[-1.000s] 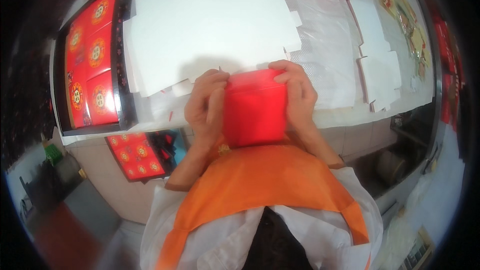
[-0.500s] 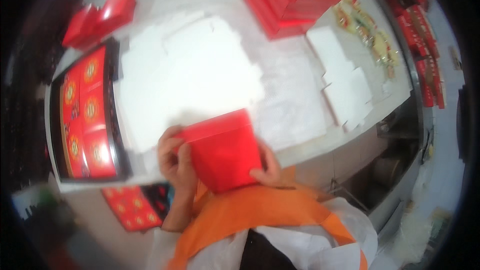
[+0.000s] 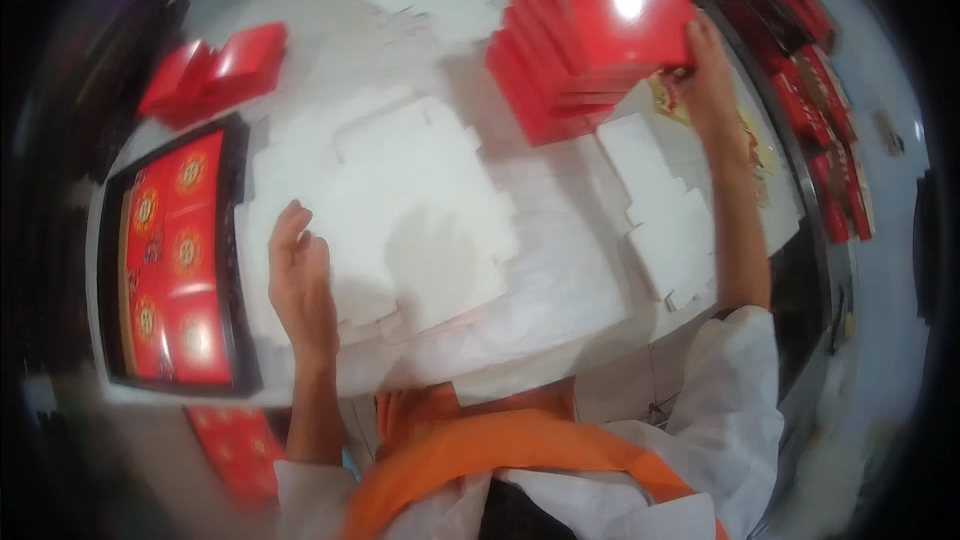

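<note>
My right hand is stretched far out at the upper right, gripping the near right corner of a shiny red box. That box sits at the top of a stack of red boxes. My left hand is raised over the left part of a pile of flat white cardboard blanks. Its fingers are loosely curved and hold nothing. A second group of white blanks lies below the stack, beside my right forearm.
On the left stands a black-rimmed tray with red printed packages. More red boxes sit at the far left. Gold and green decorated pieces lie behind my right forearm. Red cartons are past the table's right edge.
The red box that both hands held near my body is now at the top of the stack with my right hand. My left hand has let go and moved left.
</note>
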The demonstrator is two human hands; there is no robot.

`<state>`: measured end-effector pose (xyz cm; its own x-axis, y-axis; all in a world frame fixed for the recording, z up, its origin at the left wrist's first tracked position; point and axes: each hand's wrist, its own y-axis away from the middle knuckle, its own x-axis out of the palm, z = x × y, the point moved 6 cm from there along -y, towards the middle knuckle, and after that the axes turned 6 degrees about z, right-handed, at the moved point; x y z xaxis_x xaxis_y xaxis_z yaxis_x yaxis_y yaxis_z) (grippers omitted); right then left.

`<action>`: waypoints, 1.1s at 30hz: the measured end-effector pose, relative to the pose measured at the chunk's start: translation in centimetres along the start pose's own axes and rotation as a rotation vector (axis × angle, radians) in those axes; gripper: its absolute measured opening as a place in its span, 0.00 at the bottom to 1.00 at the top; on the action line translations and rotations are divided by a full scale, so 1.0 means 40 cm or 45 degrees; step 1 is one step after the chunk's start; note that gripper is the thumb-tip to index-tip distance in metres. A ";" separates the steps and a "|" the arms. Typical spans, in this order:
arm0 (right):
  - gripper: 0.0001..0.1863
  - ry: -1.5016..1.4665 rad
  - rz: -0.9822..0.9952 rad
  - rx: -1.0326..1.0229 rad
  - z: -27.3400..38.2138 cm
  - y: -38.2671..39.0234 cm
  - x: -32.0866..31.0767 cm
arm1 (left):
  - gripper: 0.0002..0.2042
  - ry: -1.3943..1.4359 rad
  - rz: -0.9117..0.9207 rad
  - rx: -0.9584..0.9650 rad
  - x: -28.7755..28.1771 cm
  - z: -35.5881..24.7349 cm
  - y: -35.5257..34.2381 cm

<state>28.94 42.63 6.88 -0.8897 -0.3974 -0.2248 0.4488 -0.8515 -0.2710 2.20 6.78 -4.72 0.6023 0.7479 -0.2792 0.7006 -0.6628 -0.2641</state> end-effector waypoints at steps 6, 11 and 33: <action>0.20 0.593 -0.108 -0.113 -0.050 -0.076 -0.067 | 0.18 -0.626 -0.133 -0.177 -0.197 0.145 0.092; 0.17 0.767 -0.272 -0.569 0.000 0.139 0.109 | 0.20 -0.910 -0.141 -0.434 -0.268 0.216 0.149; 0.29 0.251 0.362 0.330 -0.331 0.392 0.444 | 0.28 -0.509 -0.237 -0.346 -0.215 0.251 0.043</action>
<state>21.26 26.76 -13.75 -0.6894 -0.5772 -0.4376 0.6156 -0.7853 0.0660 -5.62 -1.15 -12.02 0.3016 0.7447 -0.5954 0.8882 -0.4464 -0.1085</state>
